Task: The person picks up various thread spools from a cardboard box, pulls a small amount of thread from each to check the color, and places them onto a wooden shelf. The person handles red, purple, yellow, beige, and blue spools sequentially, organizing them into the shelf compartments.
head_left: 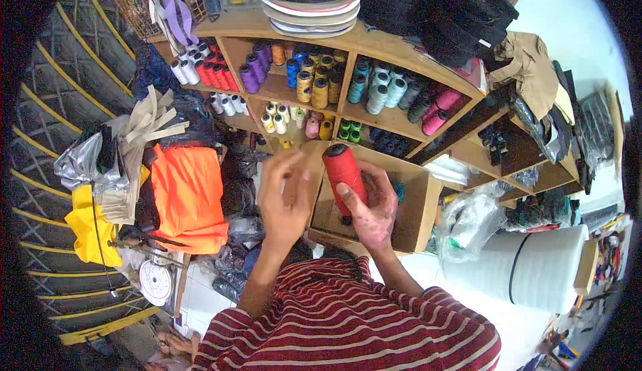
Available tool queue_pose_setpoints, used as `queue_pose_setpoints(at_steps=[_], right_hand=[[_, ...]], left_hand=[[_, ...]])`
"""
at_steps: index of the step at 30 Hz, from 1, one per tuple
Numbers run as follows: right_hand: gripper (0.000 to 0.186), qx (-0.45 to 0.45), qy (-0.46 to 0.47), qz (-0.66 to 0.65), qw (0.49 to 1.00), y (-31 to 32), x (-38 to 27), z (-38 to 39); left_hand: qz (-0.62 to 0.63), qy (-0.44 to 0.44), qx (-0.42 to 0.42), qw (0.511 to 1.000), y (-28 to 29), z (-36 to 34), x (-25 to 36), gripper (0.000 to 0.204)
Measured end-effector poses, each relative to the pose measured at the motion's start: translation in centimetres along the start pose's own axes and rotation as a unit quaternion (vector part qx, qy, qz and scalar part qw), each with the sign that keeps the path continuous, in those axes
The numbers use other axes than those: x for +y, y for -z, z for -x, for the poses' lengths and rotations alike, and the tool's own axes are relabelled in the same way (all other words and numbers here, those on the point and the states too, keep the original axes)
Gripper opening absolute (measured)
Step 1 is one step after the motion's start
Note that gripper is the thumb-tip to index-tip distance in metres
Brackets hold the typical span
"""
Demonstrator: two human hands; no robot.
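Holding the red thread spool (344, 175) in the right grip (376, 209), with thumb laid across its side and dark end tilted forward! Over just left of it to the left grip (286, 196), blurred and wide in the air. Looking beyond both grips to coloured spools (304, 88) on the wooden shelves (342, 93), and directly behind the right grip, spotting an open brown box (421, 218).

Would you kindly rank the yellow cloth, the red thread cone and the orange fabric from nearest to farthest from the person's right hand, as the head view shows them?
1. Red thread cone: held in the right hand itself.
2. Orange fabric: off to the left.
3. Yellow cloth: farther left, past the orange fabric.
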State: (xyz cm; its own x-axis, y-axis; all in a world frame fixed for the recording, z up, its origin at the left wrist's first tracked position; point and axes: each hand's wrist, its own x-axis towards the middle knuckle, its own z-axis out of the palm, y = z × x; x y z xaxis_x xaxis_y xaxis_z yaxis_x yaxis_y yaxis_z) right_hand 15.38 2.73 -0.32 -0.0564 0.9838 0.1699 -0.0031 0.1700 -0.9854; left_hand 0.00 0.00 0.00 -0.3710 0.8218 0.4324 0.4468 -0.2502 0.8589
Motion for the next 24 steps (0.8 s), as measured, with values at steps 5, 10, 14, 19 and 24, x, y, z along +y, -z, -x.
queue_pose_setpoints(at_steps=[5,10,14,19,24], right_hand=[[0.047,-0.031,0.003,0.025,0.999,0.1,-0.9,-0.1],[0.047,-0.033,0.011,0.066,0.997,0.0,-0.3,-0.1],[0.047,-0.065,0.029,0.133,0.989,0.2,-0.6,-0.4],[0.047,-0.088,-0.057,0.042,0.994,0.8,-1.0,-0.5],[0.051,-0.06,-0.052,-0.027,0.997,0.8,0.8,-0.7]], left_hand=[[-0.058,-0.19,-0.071,0.978,0.0,-2.2,2.5,0.028],[-0.047,-0.21,-0.12,0.969,0.2,-2.7,1.1,0.025],[-0.032,-0.17,-0.05,0.984,-0.1,-2.3,0.7,0.019],[0.044,-0.082,0.094,0.991,0.3,-1.9,-1.8,0.01],[0.037,0.005,0.071,0.997,0.6,-0.3,-4.4,0.006]])
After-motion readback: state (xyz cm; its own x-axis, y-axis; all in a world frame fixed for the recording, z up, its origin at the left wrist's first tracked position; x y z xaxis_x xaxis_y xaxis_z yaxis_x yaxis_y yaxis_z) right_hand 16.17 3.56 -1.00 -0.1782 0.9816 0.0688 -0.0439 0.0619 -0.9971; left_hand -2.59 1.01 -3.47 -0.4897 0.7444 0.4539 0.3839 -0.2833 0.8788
